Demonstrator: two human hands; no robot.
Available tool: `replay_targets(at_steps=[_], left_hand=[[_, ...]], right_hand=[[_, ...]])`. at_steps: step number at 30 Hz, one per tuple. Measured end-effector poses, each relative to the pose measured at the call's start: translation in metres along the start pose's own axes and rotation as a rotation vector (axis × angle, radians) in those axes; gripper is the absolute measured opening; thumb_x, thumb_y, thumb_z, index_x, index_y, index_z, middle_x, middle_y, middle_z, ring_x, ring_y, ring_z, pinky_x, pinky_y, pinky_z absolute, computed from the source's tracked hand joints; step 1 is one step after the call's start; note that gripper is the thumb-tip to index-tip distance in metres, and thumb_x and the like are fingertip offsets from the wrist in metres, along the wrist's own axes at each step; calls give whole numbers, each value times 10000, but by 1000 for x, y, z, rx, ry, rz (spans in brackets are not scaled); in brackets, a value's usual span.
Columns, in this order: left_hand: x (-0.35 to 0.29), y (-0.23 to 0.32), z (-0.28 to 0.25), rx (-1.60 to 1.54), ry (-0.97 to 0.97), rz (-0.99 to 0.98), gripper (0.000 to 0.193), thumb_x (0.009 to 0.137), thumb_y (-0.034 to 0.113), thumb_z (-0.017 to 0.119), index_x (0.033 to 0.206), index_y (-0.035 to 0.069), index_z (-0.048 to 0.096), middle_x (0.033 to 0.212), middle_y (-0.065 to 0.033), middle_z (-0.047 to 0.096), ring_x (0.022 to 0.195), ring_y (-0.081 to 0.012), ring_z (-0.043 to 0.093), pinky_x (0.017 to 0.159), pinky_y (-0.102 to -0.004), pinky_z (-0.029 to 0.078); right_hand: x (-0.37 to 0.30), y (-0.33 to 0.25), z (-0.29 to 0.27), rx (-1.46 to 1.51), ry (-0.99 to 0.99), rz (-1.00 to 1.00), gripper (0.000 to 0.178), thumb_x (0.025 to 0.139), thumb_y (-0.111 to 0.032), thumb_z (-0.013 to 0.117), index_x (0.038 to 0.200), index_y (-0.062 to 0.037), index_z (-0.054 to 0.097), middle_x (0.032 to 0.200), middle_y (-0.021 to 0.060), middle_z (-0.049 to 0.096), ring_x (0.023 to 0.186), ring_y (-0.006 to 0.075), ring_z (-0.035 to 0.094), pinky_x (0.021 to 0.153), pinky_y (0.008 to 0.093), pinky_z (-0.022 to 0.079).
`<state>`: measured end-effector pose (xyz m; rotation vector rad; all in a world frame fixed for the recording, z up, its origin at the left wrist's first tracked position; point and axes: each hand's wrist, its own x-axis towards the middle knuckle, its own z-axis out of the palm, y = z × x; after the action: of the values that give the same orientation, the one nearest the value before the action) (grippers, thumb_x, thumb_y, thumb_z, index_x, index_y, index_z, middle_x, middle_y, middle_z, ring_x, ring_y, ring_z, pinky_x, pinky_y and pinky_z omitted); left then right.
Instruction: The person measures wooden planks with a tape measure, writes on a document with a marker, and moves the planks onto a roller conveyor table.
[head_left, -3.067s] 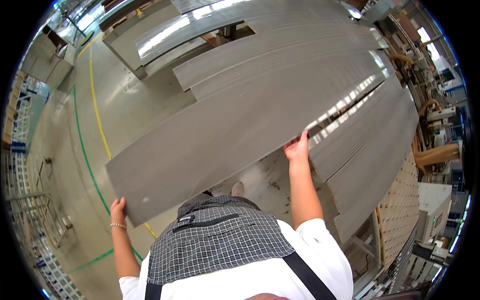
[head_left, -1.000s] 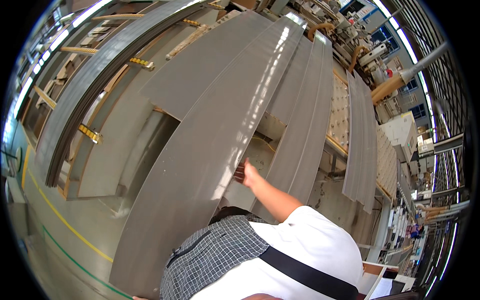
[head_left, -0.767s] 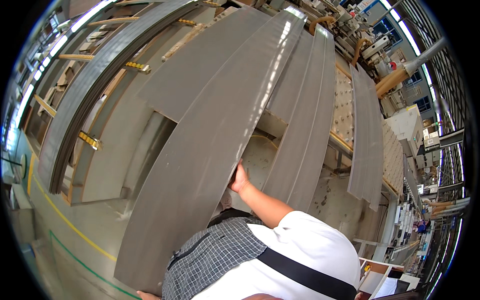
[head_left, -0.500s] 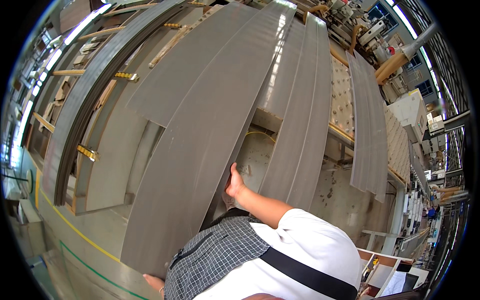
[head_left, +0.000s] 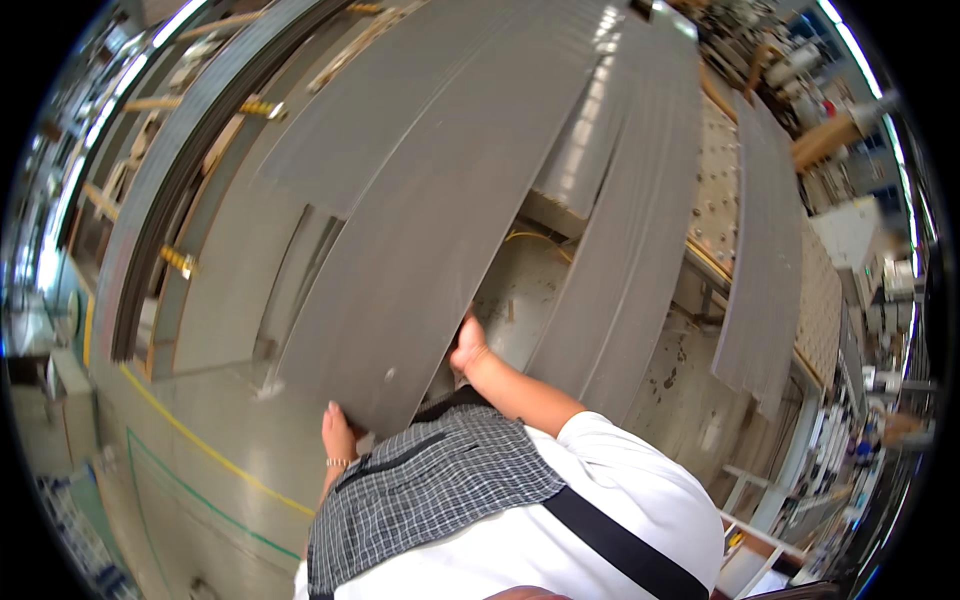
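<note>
A long, flat grey panel [head_left: 410,230] stretches away from my body over other grey panels. At its right edge, close to the near end, my right hand [head_left: 468,345] is closed round the edge, with the fingers hidden beneath. My left hand [head_left: 338,432] grips the near left corner, its thumb upright beside the edge and its other fingers mostly out of sight under the panel. Another grey panel [head_left: 340,140] lies under it on the left. To the right, more long grey panels [head_left: 620,270] lie side by side.
A stack of thin long sheets [head_left: 165,200] rests on a rack at the left, with yellow-wrapped bars [head_left: 178,262] sticking out. Farther right, a studded table [head_left: 715,190] carries another grey panel [head_left: 765,250]. A yellow line [head_left: 200,440] and a green line [head_left: 190,490] mark the floor.
My left hand has moved forward from the lower edge, and the held panel's near end has shifted forward and right with it. My right hand keeps its hold. The view has turned slightly.
</note>
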<state>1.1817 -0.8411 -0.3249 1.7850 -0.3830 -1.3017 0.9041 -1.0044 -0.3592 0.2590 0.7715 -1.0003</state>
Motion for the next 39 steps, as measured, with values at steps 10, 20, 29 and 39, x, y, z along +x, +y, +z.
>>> replay_targets(at_steps=[10, 20, 29, 39], left_hand=[[3, 26, 23, 97, -94, -114, 366, 945, 337, 556, 791, 7, 524, 665, -123, 628, 543, -201, 642, 489, -298, 519], [-16, 12, 5, -42, -120, -35, 356, 947, 331, 557, 813, 2, 547, 725, -94, 652, 625, -167, 657, 569, -284, 528], [0, 26, -25, 644, -179, 102, 468, 921, 397, 528, 761, -37, 599, 684, -167, 654, 672, -276, 664, 660, -377, 514], [16, 60, -21, 613, -437, -95, 413, 920, 288, 555, 774, -84, 664, 702, -154, 687, 601, -214, 681, 581, -314, 544]], right_hand=[[-12, -4, 13, -19, 120, -118, 584, 950, -562, 339, 1268, -114, 537, 1309, 78, 543, 1209, 305, 498, 1009, 471, 419], [-17, -2, 39, -95, 230, -133, 558, 957, -420, 284, 1362, -77, 456, 1404, 127, 451, 1283, 335, 430, 1063, 520, 352], [-18, 10, 36, -270, 201, -229, 704, 957, -605, 223, 1425, -102, 372, 1472, 82, 374, 1345, 298, 358, 1111, 473, 294], [-20, 39, 44, -427, 481, -493, 817, 910, -658, 404, 1394, -2, 359, 1436, 120, 405, 1293, 261, 420, 1072, 393, 358]])
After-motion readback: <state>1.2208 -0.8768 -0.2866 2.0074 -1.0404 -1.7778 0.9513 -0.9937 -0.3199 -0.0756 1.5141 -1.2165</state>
